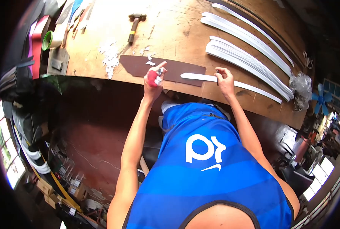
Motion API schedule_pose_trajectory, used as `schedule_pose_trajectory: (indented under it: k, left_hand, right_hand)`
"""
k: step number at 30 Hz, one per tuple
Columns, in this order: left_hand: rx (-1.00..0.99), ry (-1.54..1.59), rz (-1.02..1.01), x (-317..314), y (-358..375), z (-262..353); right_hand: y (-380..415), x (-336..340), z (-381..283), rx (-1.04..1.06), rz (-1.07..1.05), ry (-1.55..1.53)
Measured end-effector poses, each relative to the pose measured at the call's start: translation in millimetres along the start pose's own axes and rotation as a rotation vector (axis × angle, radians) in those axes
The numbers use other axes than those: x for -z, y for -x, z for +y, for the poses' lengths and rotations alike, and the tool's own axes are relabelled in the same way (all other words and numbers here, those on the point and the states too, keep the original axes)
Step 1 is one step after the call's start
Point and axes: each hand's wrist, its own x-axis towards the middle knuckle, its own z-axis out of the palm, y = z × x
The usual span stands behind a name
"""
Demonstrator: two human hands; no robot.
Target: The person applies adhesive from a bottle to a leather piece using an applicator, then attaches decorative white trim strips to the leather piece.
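Note:
My left hand (153, 79) is closed around a red-and-silver tool (152, 78) whose kind I cannot make out, with the index finger stretched out over a dark brown board (139, 66). My right hand (225, 81) pinches a small thin dark object (217, 76) above a long white strip (196, 76). One pointed end of that strip lies on the brown board, while the rest runs under the right hand along the table edge. Small white scraps (150, 63) lie on the board between the hands and the hammer (135, 27).
Stacks of white strips (246, 61) cover the right side of the wooden table (177, 34). A pile of white offcuts (109, 57) sits at the left edge, near a green tape roll (47, 41). A crumpled plastic bag (301, 89) hangs at the right corner.

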Motion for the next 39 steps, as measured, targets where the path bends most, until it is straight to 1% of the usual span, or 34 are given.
schedule_pose_trajectory:
  k: [2,3,4,5,6,7,8,9,10,12,13,14,15,16,17,18,19,20,21,22,24,26,27,28,29,30,31,32,34,35,36,38,39]
  left_hand:
    - [-0.255,-0.229,-0.258,-8.2,-13.1,12.0]
    - [-0.12,-0.321,-0.399,-16.3,-14.7,16.5]
    - [-0.23,-0.33,-0.374,-32.9,-14.3,-9.4]
    - [-0.185,-0.552,-0.522,-40.0,-16.1,-16.7]
    - [-0.299,-0.627,-0.516,-47.8,-11.7,-27.6]
    - [-0.193,-0.623,-0.603,-53.2,-12.0,-37.8]
    - [-0.23,-0.607,-0.573,-57.5,-9.6,-44.9]
    - [-0.179,-0.615,-0.619,-57.5,-11.1,-51.0]
    - [-0.101,-0.685,-0.663,-56.9,-12.7,-50.3]
    - [-0.121,-0.721,-0.677,-55.0,-16.2,-36.9]
    - [-0.093,-0.727,-0.676,-55.6,-18.9,-32.3]
    - [-0.069,-0.726,-0.686,-54.8,-22.6,-31.7]
    - [-0.048,-0.757,-0.703,-50.9,-27.5,-39.3]
    - [-0.022,-0.791,-0.719,-47.4,-30.9,-44.4]
    - [0.001,-0.765,-0.724,-47.4,-32.4,-40.5]
    - [0.024,-0.737,-0.727,-49.1,-34.6,-36.3]
    - [0.027,-0.763,-0.73,-51.3,-37.4,-31.9]
    - [0.018,-0.779,-0.707,-48.2,-38.7,-38.7]
    - [0.111,-0.741,-0.701,-50.0,-38.8,-32.6]
    - [0.205,-0.702,-0.691,-50.9,-39.5,-27.3]
    - [0.295,-0.757,-0.694,-49.4,-41.8,-24.3]
    - [0.266,-0.73,-0.662,-48.2,-40.7,-28.6]
    - [0.268,-0.742,-0.675,-46.5,-43.0,-28.8]
    - [0.271,-0.754,-0.688,-45.6,-45.0,-25.8]
    - [0.269,-0.762,-0.683,-43.3,-46.7,-22.5]
    - [0.248,-0.737,-0.667,-43.7,-49.7,-17.9]
    - [0.228,-0.711,-0.651,-46.5,-54.0,-13.2]
    - [0.224,-0.717,-0.648,-52.3,-60.9,1.3]
    - [0.477,-0.825,-0.668,-65.4,-74.9,41.6]
    - [0.406,-0.775,-0.681,-49.8,-84.1,22.3]
    - [0.377,-0.828,-0.714,-47.6,-95.1,25.1]
    - [0.396,-0.689,-0.714,-50.1,-111.7,39.1]
    - [0.481,-0.681,-0.688,-57.3,-120.0,54.7]
  right_hand:
    - [11.9,18.7,28.9,-0.56,0.019,-0.732]
    - [22.5,24.7,43.5,-0.528,0.03,-0.886]
    - [28.5,26.0,59.8,-0.639,0.075,-0.985]
    - [35.0,32.1,79.4,-0.75,0.035,-1.081]
    - [44.3,33.3,88.3,-0.801,0.04,-1.098]
    - [53.6,33.8,89.1,-0.827,0.04,-1.129]
    - [57.4,38.9,78.8,-0.887,-0.003,-1.061]
    - [60.7,41.2,83.8,-0.896,-0.106,-1.117]
    - [62.9,42.6,88.8,-0.892,-0.154,-1.101]
    - [66.7,52.9,89.2,-0.847,-0.028,-0.82]
    - [64.7,54.5,107.4,-0.723,0.162,-0.563]
    - [61.1,66.8,123.0,-0.667,0.407,-0.251]
    - [55.3,89.3,137.0,-0.665,0.579,-0.217]
    - [49.4,110.8,165.9,-0.622,0.786,-0.226]
    - [42.9,142.5,188.8,-0.657,0.921,-0.313]
    - [36.9,170.6,220.9,-0.639,1.079,-0.328]
    - [32.7,204.1,248.6,-0.807,1.116,-0.229]
    - [29.2,234.7,265.4,-0.843,1.164,-0.259]
    - [26.7,261.5,305.0,-1.007,1.028,-0.185]
    - [21.6,275.5,338.2,-0.999,1.07,-0.118]
    - [13.2,302.7,351.0,-0.998,1.097,-0.055]
    - [10.3,318.1,352.6,-0.879,1.073,-0.142]
    - [8.5,320.3,344.6,-0.849,1.145,-0.102]
    - [7.4,324.8,361.7,-0.89,1.083,-0.212]
    - [6.7,318.5,376.4,-0.787,1.207,-0.342]
    - [7.2,316.7,369.7,-0.677,1.328,-0.472]
    - [10.3,325.2,365.0,-0.736,1.215,-0.649]
    - [10.0,331.5,347.5,-0.736,1.214,-0.657]
    - [8.6,345.4,301.8,-0.64,1.11,-0.81]
    - [6.2,350.8,295.6,-0.578,1.077,-0.834]
    - [1.8,356.6,286.9,-0.584,1.082,-0.841]
    - [-14.5,370.2,270.4,-0.541,1.042,-0.796]
    - [-24.5,375.1,268.6,-0.503,1.048,-0.787]
